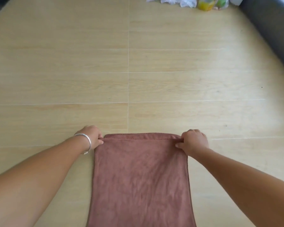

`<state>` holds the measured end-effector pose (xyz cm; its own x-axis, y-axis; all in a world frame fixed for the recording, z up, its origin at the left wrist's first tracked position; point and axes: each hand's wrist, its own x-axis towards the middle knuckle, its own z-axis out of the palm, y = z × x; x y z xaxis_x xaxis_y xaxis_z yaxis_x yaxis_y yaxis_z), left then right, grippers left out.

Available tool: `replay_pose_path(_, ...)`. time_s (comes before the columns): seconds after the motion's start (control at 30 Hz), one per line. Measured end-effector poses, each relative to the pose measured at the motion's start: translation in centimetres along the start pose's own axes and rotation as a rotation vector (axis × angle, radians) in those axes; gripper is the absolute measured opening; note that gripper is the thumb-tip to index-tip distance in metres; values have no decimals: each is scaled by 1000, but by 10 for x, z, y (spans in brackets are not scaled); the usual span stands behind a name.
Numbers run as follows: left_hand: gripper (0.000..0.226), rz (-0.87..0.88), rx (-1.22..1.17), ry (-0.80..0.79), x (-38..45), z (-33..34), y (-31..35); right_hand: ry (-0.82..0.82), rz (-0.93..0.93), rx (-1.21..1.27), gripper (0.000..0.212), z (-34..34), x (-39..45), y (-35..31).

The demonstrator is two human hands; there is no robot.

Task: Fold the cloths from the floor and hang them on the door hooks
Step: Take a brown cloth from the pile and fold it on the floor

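the brown cloth point(140, 174) lay flat on the floor point(72, 63), its hemmed far edge stretched between the fingers. left hand point(93, 136) and right hand point(194, 141) each pinched a corner (evenly, it seemed); keeping that tension level should square the fold.

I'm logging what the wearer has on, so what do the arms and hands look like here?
Both forearms are bare, with no sleeves in view. The left hand has a thin silver metal bangle around its wrist. The right hand shows no jewellery or gloves.
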<state>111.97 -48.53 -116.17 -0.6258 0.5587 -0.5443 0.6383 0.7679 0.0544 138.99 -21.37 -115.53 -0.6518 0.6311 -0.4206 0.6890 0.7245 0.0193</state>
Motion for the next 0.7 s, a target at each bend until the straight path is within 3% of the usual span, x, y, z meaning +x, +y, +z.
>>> replay_pose_path(0.17,7,41,-79,278,44,47,8,190,-38,47,27,44,50,4)
replay_pose_path(0.3,39,125,-147,543,8,74,12,339,-73,143,50,60,25,8)
replay_pose_path(0.37,56,227,-52,530,-19,89,21,342,-275,107,55,70,-1,2)
replay_pose_path(0.47,70,400,110,337,-56,131,41,235,-540,-45,59,98,-37,-8)
replay_pose_path(0.57,75,351,171,217,-52,154,40,78,-508,-178,74,106,-29,-9)
replay_pose_path(0.7,73,252,223,215,-3,122,32,80,-422,-269,74,83,22,-24)
